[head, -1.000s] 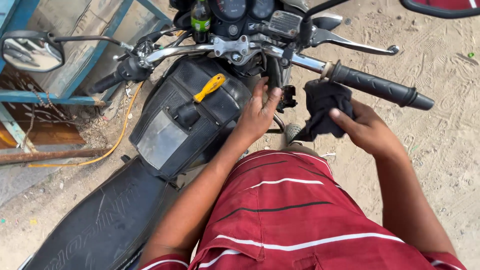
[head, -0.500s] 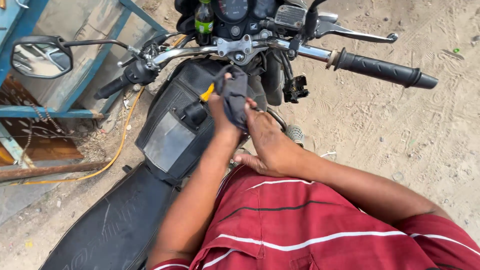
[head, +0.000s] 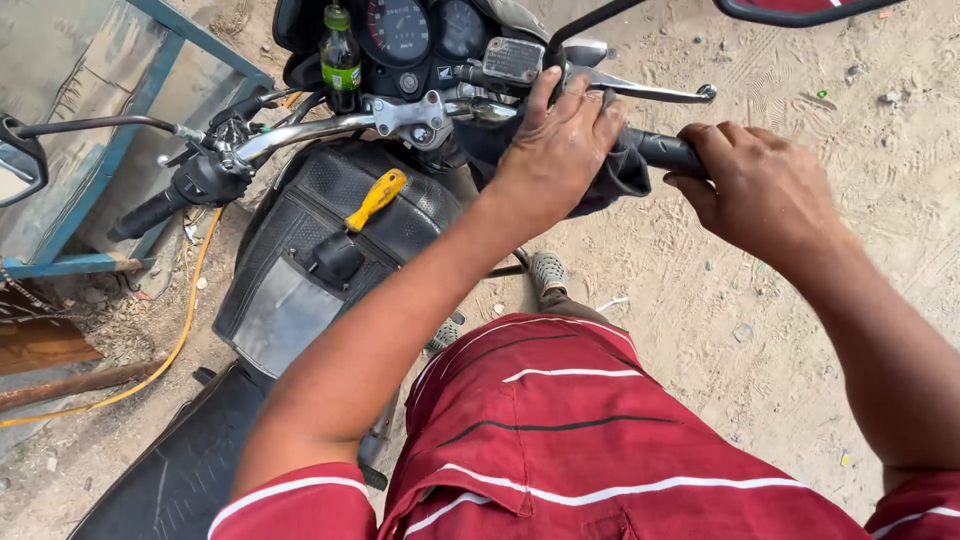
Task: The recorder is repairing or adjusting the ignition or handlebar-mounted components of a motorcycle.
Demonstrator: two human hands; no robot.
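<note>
Hands are both up at the right end of the handlebar (head: 300, 130). My left hand (head: 560, 140) lies flat over a dark cloth (head: 615, 175), fingers spread and pressing it against the bar just inboard of the grip (head: 665, 152); the cloth wraps round the bar and hangs below my palm. My right hand (head: 755, 185) is curled around the grip itself, fingers clenched on it, just beside the cloth. The brake lever (head: 650, 92) juts out above both hands, untouched. On the tank bag (head: 320, 240) rests a yellow-handled tool (head: 375, 198), well apart from either hand. A green bottle (head: 340, 55) stands upright by the dials (head: 400, 28). Sandy ground (head: 800, 330) lies to the right; one sandalled foot (head: 548, 272) shows below the bar.
</note>
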